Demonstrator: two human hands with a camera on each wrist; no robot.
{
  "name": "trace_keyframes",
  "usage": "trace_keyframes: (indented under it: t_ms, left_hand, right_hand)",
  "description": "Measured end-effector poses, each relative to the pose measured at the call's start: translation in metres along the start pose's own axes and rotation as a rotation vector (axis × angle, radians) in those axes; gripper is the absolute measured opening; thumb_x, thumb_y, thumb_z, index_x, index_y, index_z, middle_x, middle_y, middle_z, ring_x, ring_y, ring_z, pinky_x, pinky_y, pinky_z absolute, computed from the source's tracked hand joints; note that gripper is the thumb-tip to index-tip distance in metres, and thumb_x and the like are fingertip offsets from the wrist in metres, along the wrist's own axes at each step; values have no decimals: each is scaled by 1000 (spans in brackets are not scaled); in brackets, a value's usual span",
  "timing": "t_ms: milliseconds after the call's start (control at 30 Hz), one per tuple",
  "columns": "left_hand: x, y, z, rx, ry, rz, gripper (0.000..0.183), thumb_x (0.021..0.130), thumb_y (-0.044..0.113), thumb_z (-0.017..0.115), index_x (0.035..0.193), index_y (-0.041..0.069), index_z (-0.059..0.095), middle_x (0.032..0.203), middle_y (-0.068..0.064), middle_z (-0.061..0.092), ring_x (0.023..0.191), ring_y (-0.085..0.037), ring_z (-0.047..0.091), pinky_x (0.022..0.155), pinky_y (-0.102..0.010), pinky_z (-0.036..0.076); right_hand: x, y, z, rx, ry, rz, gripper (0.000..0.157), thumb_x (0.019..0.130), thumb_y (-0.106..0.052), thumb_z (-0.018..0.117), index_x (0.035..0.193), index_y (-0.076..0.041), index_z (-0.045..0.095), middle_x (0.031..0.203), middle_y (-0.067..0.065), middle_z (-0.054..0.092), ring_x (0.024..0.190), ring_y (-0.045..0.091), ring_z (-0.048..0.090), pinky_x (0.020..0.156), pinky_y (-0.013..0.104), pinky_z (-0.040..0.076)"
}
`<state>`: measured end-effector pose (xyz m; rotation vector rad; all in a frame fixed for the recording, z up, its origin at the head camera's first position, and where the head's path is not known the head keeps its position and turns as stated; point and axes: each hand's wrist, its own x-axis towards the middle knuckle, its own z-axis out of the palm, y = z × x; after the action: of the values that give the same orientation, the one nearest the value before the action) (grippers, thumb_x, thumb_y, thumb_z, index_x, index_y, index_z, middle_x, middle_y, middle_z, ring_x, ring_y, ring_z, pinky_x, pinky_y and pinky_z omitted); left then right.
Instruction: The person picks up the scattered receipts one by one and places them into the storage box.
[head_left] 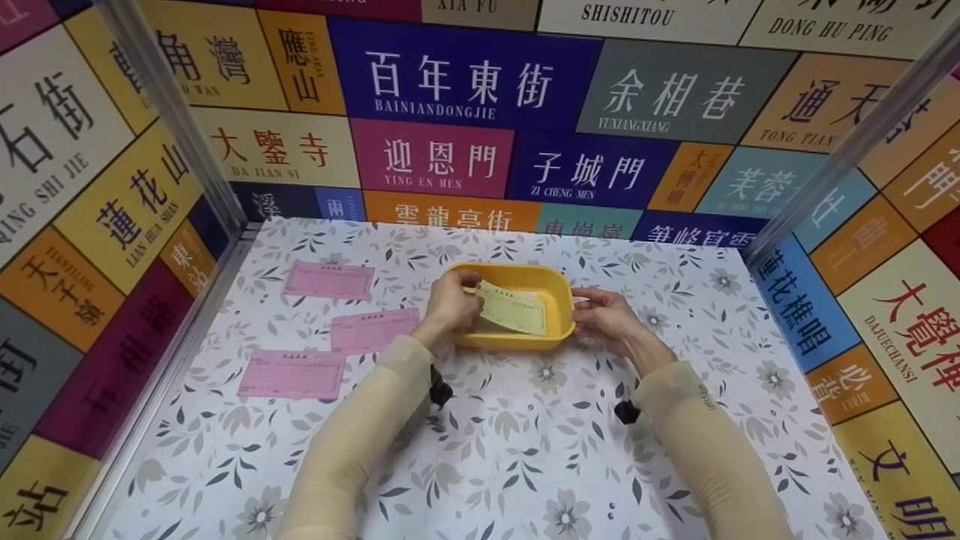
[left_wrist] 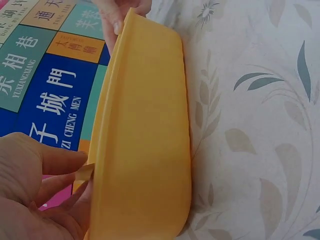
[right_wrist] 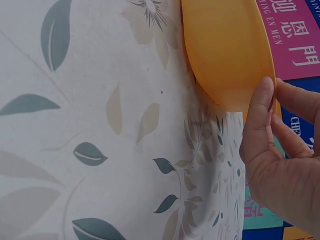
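A yellow plastic bin stands on the patterned tabletop in front of me. Over its left end, my left hand pinches a pale yellow paper slip with printed lines, which slants down into the bin. In the left wrist view, the thumb and fingers of the left hand are close by the bin's rim, and only a small bit of the slip shows. At the opposite end, my right hand grips the rim, thumb outside and fingers behind, as the right wrist view of the right hand shows.
Three pink printed slips lie left of the bin: one at the back, one in the middle, one in front. White floral cloth covers the table. Panels with colourful signs enclose the back and both sides.
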<state>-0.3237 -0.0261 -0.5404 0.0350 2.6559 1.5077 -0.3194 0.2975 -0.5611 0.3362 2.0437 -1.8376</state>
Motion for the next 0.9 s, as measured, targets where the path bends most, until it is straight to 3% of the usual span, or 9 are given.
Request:
trace_keyframes:
  t_ms: [200,733,900]
  left_hand:
    - [-1,2,-14,20,-33,59,43,96,2,79,139,3,76,141,-18,78,125,-33,78,112,-42,63]
    - [-7,-11,-61,-37,-85,73,37,98,1,77,135,0,76,138,-24,78,128,-38,77,113,-46,63]
    - [-10,-18,-80,-17,-113,-16,40,100,8,77,140,4,74,141,-19,76,131,-34,73,118,-47,58]
  right_hand:
    - [-1,-2,0,-6,5,3,71,100,2,76,167,-11,53,111,-1,73,76,8,73,80,28,69]
    - [0,0,-2,-4,9,13,69,101,3,74,166,-14,55,122,6,75,83,12,75,81,29,68]
    - [1,0,-2,5,6,11,71,101,3,74,167,-12,53,118,3,72,79,10,73,77,26,67]
